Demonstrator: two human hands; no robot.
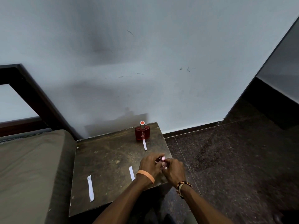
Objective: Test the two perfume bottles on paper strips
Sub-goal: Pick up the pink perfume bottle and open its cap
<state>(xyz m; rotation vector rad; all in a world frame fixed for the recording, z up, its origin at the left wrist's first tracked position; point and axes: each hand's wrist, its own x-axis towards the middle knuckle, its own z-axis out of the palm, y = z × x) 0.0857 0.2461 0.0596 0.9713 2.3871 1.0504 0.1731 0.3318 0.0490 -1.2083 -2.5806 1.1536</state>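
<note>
Left hand (150, 165) fingers curl round a small pink-and-dark object (162, 159). It is mostly hidden, so I cannot tell if it is the 2nd perfume bottle. Right hand (174, 172) fingers are curled too, with the tips pinching the near side of the same object. The 2 hands touch at the fingers, low over the right edge of the table. There is an orange rubber wristband (145, 175) on the left wrist and a brown patterned band (183, 185) on the right wrist. Both forearms come in from the bottom of the frame.

There are 3 paper strips:
- The narrow white paper strip (131, 173) lies flat just left of the left wrist.
- The longer white paper strip (90, 188) lies near the table's front-left, well apart from the hands, and its far end looks folded.
- The short white paper strip (144, 144) lies further back, with its far end touching the base of the red bottle.

The red square glass perfume bottle (142, 134) stands upright near the table's back-right corner, well apart from both hands. It has a silver cylindrical cap (142, 124) with a red top.

All of this sits on the small dark worn wooden table (105, 159), which is pushed against the pale grey scuffed wall (145, 62). An olive-brown mattress (24, 167) with a dark wooden frame (32, 94) behind it touches the table's left side. Dark speckled stone floor (226, 151) is on the right.
</note>
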